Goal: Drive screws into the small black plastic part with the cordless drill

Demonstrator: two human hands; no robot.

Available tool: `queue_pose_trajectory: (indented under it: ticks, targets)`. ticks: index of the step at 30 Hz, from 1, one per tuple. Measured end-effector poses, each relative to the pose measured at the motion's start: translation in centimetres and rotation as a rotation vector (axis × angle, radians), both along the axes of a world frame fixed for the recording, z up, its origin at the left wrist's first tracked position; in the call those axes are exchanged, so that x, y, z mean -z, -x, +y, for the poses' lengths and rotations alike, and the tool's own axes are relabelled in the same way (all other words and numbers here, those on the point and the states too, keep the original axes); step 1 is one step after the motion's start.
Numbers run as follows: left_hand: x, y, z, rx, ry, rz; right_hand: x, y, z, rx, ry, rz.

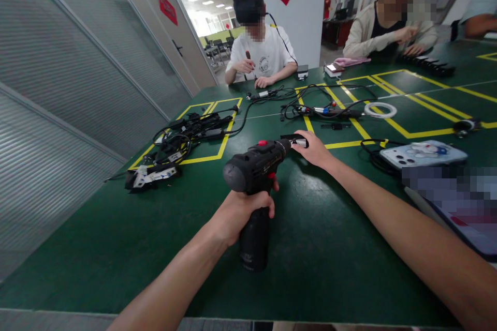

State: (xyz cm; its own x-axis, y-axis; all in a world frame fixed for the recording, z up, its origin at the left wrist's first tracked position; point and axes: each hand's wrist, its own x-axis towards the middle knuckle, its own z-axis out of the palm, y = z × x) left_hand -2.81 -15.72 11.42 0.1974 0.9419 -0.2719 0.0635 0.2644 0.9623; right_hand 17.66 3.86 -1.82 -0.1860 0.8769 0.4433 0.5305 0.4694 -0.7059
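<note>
Two bare hands work over the green tabletop (318, 248) in the head view. Left hand (240, 212) is clenched around the grip of a black cordless drill with red buttons (256, 165), held upright above the tabletop. Right hand (315, 150) pinches a small black-and-white part (297, 140) at the drill's nose. A tangle of black cables (186, 134) lies well apart, to the left.

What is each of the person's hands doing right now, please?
Left hand: closed around the grip of the black power drill.
Right hand: fingers closed on a small black part at the drill's tip.
</note>
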Motion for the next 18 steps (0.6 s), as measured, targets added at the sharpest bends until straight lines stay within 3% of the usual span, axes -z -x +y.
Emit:
queue_pose_trajectory:
  ticks: [18]
  targets:
    - [-0.10, -0.46, -0.20, -0.022, -0.002, 0.031, -0.11, -0.11, -0.10, -0.015, 0.008, -0.002]
